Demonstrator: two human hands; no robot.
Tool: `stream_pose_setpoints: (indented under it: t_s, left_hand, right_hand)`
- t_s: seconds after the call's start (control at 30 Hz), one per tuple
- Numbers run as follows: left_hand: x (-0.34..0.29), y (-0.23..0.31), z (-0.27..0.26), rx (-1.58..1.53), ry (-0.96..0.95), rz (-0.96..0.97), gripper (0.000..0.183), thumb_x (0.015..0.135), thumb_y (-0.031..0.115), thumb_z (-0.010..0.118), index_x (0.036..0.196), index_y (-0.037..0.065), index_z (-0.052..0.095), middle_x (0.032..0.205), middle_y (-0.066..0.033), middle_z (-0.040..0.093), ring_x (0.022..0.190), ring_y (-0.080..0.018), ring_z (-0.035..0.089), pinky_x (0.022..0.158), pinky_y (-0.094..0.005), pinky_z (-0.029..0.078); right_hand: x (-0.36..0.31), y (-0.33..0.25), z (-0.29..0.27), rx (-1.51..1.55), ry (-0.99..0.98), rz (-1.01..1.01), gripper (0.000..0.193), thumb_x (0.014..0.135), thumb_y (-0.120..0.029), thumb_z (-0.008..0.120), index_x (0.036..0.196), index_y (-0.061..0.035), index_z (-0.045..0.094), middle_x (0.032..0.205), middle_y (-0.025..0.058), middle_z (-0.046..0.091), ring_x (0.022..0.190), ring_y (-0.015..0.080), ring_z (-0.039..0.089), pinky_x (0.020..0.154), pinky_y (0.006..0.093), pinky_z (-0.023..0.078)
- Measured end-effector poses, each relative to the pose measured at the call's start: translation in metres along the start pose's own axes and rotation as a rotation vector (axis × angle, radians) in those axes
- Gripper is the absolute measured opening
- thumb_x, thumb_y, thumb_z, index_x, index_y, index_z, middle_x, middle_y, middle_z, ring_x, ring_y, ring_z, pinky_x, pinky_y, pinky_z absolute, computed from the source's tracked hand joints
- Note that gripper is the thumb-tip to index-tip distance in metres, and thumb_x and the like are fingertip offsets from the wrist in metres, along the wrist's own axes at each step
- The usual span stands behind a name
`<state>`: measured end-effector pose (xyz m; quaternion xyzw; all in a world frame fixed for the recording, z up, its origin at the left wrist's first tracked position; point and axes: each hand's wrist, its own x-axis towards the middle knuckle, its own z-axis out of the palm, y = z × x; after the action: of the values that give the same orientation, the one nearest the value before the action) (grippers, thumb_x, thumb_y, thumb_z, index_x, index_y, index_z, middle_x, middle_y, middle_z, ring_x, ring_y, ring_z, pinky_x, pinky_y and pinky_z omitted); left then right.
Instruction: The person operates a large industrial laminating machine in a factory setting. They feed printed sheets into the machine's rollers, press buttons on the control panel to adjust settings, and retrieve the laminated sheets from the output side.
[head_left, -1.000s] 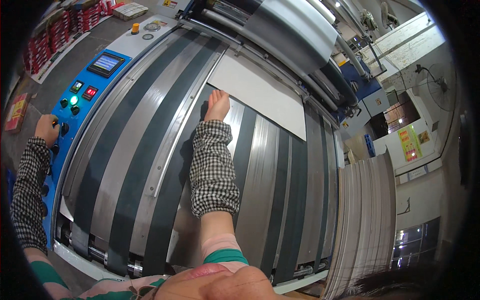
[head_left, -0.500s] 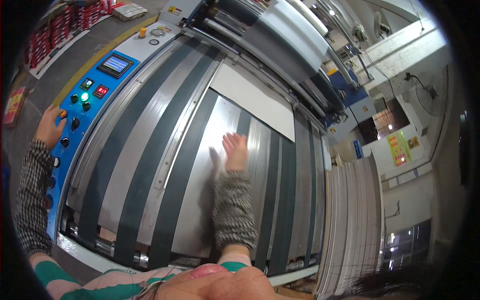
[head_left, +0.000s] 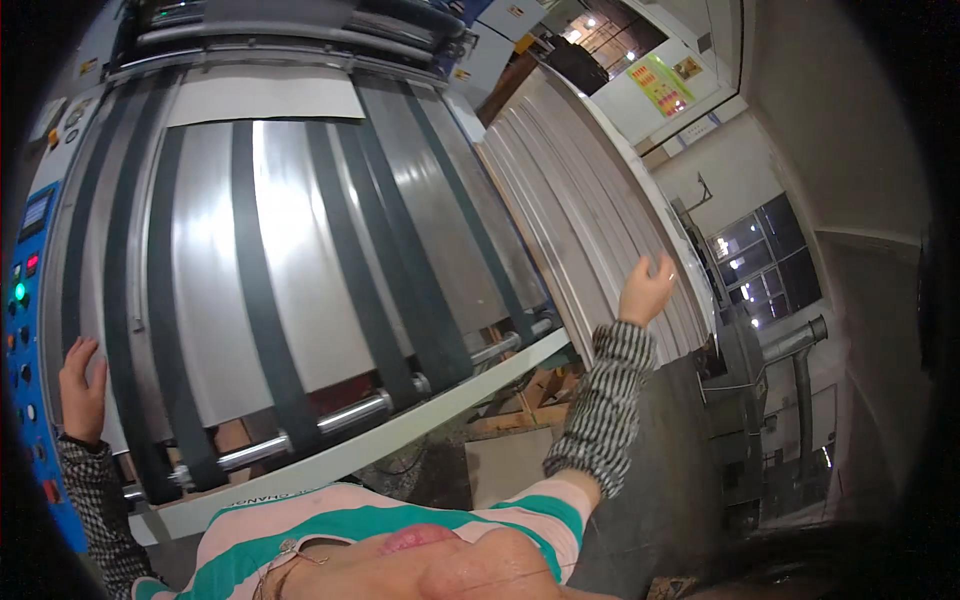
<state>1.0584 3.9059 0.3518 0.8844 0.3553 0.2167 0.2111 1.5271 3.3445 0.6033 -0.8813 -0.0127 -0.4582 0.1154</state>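
My left hand point(head_left: 82, 392) hovers over the left end of the machine's belt table, beside the blue control panel point(head_left: 30, 350). Its fingers are apart and hold nothing. Far out to the right, my right hand point(head_left: 647, 288) reaches over a stack of large pale sheets point(head_left: 560, 200), near the stack's right side. Thumb and fingers are spread there, with nothing between them; whether they touch the top sheet I cannot tell. One white sheet point(head_left: 265, 97) lies at the far end of the belt table, close to the rollers.
Dark green belts point(head_left: 262, 290) run over the metal table point(head_left: 205, 260) toward a front roller point(head_left: 250, 455). A pale frame bar point(head_left: 400, 435) edges the near side. Rollers point(head_left: 290, 30) stand at the back. Beneath the bar are wooden pallet pieces point(head_left: 530, 400).
My left hand has left the panel's knob. The right hand has swung from over the belts to the stack. My view has turned right, and the white sheet is farther toward the rollers.
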Motion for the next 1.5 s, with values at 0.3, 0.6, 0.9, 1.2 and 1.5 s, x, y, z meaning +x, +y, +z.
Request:
stream_pose_setpoints:
  t_s: [0.3,0.6,0.9,1.2,1.5]
  left_hand:
    - [-0.055,0.064,0.065,-0.025,-0.128,-0.311,0.03,0.085,0.015,0.057,0.112,0.0,0.056,0.115,-0.0162,0.055,0.112,-0.0295,0.049,0.095,-0.0359,0.039]
    - [-0.033,0.093,0.084,0.133,-0.054,-0.23,0.032,0.089,0.018,0.054,0.116,0.0,0.053,0.115,-0.0162,0.053,0.11,-0.0287,0.05,0.095,-0.0369,0.039]
    - [-0.02,0.072,0.123,-0.179,-0.209,-0.099,0.027,0.086,0.011,0.053,0.107,-0.005,0.057,0.102,-0.0184,0.06,0.099,-0.0283,0.058,0.088,-0.0361,0.044]
    - [-0.02,0.306,0.13,-0.267,-0.524,-0.002,0.034,0.083,0.023,0.059,0.106,-0.002,0.061,0.099,-0.0219,0.063,0.091,-0.0339,0.061,0.083,-0.0391,0.047]
    - [-0.059,0.381,0.222,-0.508,-0.78,0.304,0.07,0.083,0.051,0.053,0.117,-0.011,0.05,0.109,-0.0276,0.057,0.099,-0.036,0.058,0.088,-0.0382,0.046]
  right_hand:
    - [0.121,0.175,0.043,-0.661,-0.134,0.274,0.07,0.082,-0.028,0.061,0.139,-0.0088,0.025,0.136,0.0143,0.041,0.129,0.0256,0.033,0.108,0.0497,0.019]
    - [0.124,0.227,0.055,-0.68,-0.199,0.205,0.058,0.083,-0.036,0.059,0.131,-0.0096,0.042,0.122,0.0113,0.054,0.12,0.0233,0.045,0.105,0.0514,0.022]
    - [0.135,0.213,0.039,-0.661,-0.215,0.162,0.06,0.072,-0.037,0.066,0.121,-0.005,0.052,0.121,0.0166,0.054,0.116,0.032,0.048,0.1,0.0566,0.029]
    - [0.043,0.152,0.123,-0.573,-0.601,-0.257,0.016,0.082,-0.012,0.053,0.079,-0.0024,0.065,0.083,0.0163,0.065,0.078,0.0307,0.064,0.068,0.0398,0.052]
    - [-0.173,-0.069,0.179,-0.361,-0.904,-0.983,0.027,0.085,-0.015,0.046,0.087,-0.003,0.07,0.091,0.0169,0.066,0.087,0.0317,0.062,0.084,0.0454,0.044]
